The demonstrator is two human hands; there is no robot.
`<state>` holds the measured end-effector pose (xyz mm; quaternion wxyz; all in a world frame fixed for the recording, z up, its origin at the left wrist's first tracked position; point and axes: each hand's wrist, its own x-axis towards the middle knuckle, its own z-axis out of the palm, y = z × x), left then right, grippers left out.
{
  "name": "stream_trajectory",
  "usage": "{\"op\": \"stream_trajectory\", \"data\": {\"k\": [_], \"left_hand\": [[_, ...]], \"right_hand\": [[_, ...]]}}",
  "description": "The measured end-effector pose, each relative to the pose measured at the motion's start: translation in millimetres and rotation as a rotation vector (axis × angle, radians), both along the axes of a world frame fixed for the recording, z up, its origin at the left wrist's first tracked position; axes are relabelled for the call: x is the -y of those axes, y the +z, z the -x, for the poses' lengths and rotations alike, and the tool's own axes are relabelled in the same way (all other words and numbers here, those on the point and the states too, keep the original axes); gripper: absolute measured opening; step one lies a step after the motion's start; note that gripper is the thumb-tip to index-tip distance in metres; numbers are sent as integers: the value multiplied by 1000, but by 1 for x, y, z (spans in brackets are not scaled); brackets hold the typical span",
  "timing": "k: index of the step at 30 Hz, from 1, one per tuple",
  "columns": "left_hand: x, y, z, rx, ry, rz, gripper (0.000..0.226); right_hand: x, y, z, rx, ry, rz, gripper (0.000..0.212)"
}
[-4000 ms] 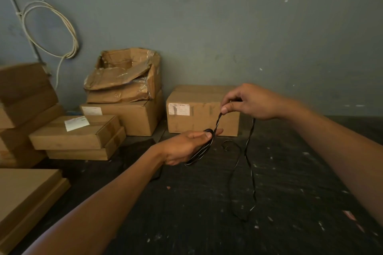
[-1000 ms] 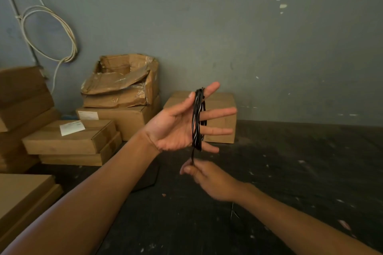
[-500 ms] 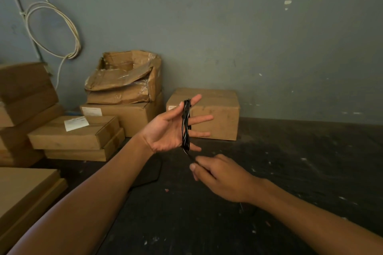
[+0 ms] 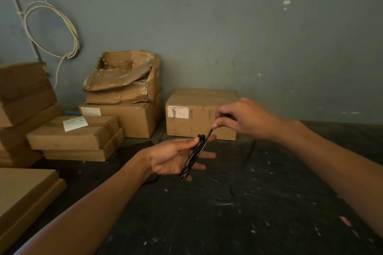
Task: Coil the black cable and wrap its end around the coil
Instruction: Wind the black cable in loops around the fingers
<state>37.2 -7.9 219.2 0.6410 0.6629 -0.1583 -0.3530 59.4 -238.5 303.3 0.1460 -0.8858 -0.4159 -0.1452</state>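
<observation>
The thin black cable is gathered into a narrow coil around the fingers of the left hand, with the thumb pressed on its top, above the middle of the dark, scuffed floor. A short taut length of cable is drawn up from the coil to the right hand, where it is pinched between thumb and fingertips. Half a second ago that hand was held low, beneath the coil; it has since been carried up and over, so another turn is judged to have been laid. Some loose cable appears to trail below the right hand, so coiling is probably unfinished. Brown cardboard boxes are stacked along the floor's far edge against the grey wall.
</observation>
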Motion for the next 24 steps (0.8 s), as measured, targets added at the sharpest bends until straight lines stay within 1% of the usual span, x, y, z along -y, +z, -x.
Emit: {"op": "stream_trajectory", "data": {"k": [3,6,10,13,15,16,18,21,24], "left_hand": [[6,2,5,2,-77,-26,42],[11,7,9,4,-120,-16,45],[14,22,14,23,-206,74,54],[15,36,18,35,-256,186,64],[15,48,20,61,-283,273,63],[15,55,21,77,-295,316,60],[17,69,22,121,-319,380,54],[19,85,21,187,-335,422,52],[20,94,17,200,-321,452,52]], "right_hand": [[4,4,-8,33,17,-55,20],[7,-2,-14,-21,14,-107,17],[7,-15,-18,-135,48,-246,12],[6,-28,-24,-207,68,-383,19],[5,-36,-26,-255,69,-432,31],[5,-40,-26,-292,81,-454,33],[1,-48,-23,-353,110,-476,22],[-10,-57,-13,-455,141,-506,26],[-22,-64,-2,-535,99,-507,29]]}}
